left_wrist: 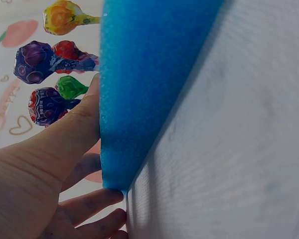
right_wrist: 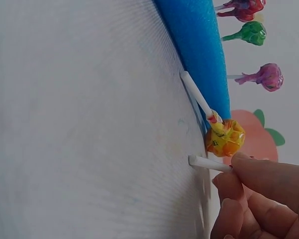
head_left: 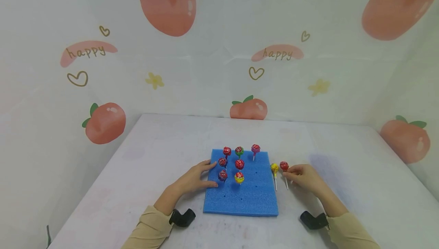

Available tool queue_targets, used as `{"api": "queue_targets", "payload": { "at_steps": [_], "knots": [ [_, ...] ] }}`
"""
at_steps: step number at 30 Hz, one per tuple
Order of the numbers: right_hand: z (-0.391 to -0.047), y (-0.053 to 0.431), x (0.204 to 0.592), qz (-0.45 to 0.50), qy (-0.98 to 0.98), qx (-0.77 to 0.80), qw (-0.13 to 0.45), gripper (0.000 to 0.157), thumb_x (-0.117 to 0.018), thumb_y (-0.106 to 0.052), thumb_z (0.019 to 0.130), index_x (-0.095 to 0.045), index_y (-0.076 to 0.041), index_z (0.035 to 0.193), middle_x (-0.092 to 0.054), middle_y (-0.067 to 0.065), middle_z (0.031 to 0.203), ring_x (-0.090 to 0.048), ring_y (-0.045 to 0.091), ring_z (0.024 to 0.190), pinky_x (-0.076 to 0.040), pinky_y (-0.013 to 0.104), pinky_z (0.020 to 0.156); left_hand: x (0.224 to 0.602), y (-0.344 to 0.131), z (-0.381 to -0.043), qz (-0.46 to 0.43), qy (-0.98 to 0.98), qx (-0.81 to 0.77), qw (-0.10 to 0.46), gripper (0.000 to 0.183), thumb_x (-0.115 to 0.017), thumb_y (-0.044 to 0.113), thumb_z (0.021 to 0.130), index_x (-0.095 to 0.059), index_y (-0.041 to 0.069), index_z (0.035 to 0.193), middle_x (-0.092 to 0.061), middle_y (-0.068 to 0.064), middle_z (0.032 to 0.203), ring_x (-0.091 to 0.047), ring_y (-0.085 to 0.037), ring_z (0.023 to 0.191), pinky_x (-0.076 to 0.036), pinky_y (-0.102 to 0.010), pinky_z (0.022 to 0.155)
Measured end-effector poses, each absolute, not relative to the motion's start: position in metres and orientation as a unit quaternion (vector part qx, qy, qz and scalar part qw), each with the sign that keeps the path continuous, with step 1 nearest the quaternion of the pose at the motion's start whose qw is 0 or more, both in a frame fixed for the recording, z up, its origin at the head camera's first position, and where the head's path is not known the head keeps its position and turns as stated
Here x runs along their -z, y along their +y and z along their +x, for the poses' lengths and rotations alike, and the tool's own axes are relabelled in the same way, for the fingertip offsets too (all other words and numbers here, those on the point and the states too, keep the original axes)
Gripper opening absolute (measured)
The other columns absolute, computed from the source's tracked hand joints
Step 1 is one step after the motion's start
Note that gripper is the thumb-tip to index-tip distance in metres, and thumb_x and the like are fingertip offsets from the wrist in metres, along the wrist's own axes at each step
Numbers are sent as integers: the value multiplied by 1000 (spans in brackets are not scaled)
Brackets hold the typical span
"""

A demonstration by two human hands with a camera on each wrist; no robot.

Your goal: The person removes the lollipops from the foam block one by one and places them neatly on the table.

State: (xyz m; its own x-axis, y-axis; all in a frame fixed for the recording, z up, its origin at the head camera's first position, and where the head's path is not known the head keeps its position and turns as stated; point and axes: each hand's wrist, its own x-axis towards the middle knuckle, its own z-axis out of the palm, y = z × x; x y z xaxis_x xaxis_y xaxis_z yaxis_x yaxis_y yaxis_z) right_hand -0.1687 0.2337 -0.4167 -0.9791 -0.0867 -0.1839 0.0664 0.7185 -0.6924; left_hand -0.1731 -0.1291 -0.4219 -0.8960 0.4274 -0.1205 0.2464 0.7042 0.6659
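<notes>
The person's right hand (head_left: 305, 176) pinches, between thumb and fingers, a round lollipop in red shiny wrapper on a white stick (head_left: 284, 166). This lollipop is outside the right edge of a flat, square-like block of blue foam (head_left: 258, 205), at the fingertips of the right hand and well apart from the left one. Its wrapped head points to the far edge of the white bench (head_left: 171, 138) and its stick points to the person; whether the stick's end touches the bench, I cannot tell.

Between it and the block's right edge there lies a lollipop in yellow wrapper, also with white stick (head_left: 274, 168), which no hand holds.

The left hand (head_left: 193, 178) is relaxed and grasps nothing: its thumb and forefinger are spread apart and touch the block at its left edge.

Between the two hands, seven wrapped lollipops stand upright in the foam. Along the far edge, from the left corner to the right, are a red one (head_left: 227, 151), a green one (head_left: 239, 150) and a pink-purple one (head_left: 255, 148). Nearer to the person, two dark blue ones stand close to the left edge, beside the left hand, and in the middle column are another red and another yellow. Small holes show toward the near and right edges.
</notes>
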Motion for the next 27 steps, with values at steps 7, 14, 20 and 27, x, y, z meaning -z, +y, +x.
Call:
{"api": "queue_targets", "payload": {
  "at_steps": [7,14,20,27],
  "knots": [
    [-170,233,417,7,922,372,109,34,-69,-27,84,-68,4,98,-65,4,78,-53,13,67,-44,25,57,422,-129,-173,188,912,-339,131,74,-71,36,80,-41,9,141,-32,-20,150,-28,-41,139,-29,-56,110],
    [-170,233,416,14,924,365,113,36,-70,-29,83,-68,4,98,-63,4,76,-51,14,68,-43,26,57,423,-129,-174,185,913,-339,133,74,-72,37,80,-41,10,141,-32,-20,150,-28,-40,139,-29,-56,111],
    [-169,232,416,17,925,361,117,37,-70,-30,82,-67,3,98,-63,4,76,-51,14,67,-44,25,57,423,-129,-174,184,913,-340,133,74,-72,38,80,-41,11,142,-32,-19,150,-27,-40,139,-29,-56,110],
    [-170,232,416,13,925,362,117,35,-71,-29,82,-68,3,97,-63,4,76,-51,15,67,-44,26,57,423,-130,-173,187,912,-339,132,74,-71,38,80,-41,10,141,-32,-20,150,-28,-41,139,-29,-57,110]
  ]
}}
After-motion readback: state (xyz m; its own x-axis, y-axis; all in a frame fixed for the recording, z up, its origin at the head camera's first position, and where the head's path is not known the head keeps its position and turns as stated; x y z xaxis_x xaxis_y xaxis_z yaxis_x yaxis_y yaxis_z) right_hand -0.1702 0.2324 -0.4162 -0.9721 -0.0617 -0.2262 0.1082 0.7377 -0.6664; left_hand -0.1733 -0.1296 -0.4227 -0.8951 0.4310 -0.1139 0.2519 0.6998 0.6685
